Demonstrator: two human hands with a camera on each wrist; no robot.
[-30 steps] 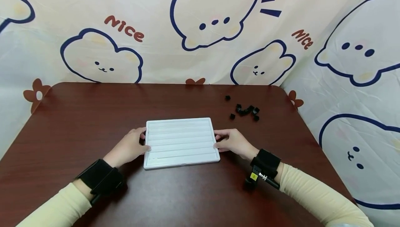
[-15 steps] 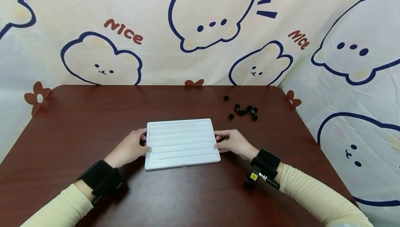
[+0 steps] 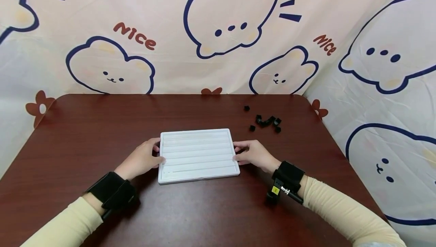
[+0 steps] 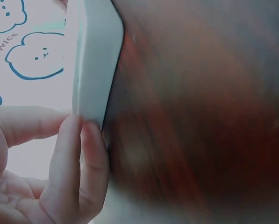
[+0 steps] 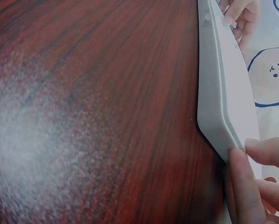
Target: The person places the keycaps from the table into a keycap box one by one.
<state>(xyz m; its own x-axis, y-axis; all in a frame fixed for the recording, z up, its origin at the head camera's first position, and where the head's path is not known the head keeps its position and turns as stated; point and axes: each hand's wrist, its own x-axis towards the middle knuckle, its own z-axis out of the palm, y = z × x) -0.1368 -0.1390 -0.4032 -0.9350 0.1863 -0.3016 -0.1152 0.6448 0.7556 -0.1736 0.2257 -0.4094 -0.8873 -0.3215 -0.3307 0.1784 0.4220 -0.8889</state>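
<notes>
A flat white rectangular board [image 3: 199, 155] with a raised rim and parallel ridges lies on the brown table, its long side towards me. At its left short edge, my left hand [image 3: 140, 160] pinches the board, thumb on top of the rim and fingers against the side. My right hand [image 3: 253, 155] holds the opposite edge the same way. In the left wrist view, the left hand's fingertips [image 4: 70, 122] press on the board's thick side wall [image 4: 95, 70]. From the right wrist, the right-hand fingers [image 5: 242, 175] show at a corner of the board [image 5: 211, 102], low against the table.
Several small black cubes [image 3: 269, 121] lie loosely grouped at the back right of the table [image 3: 204, 216]. Behind the table's far edge hangs a pale cloth [image 3: 190, 73] with cartoon prints. Black straps with small cameras [image 3: 272, 194] sit on both wrists.
The head view has tilted very slightly, so the scene sits a little lower in it. Both hands keep their hold on the board, which stays in place.
</notes>
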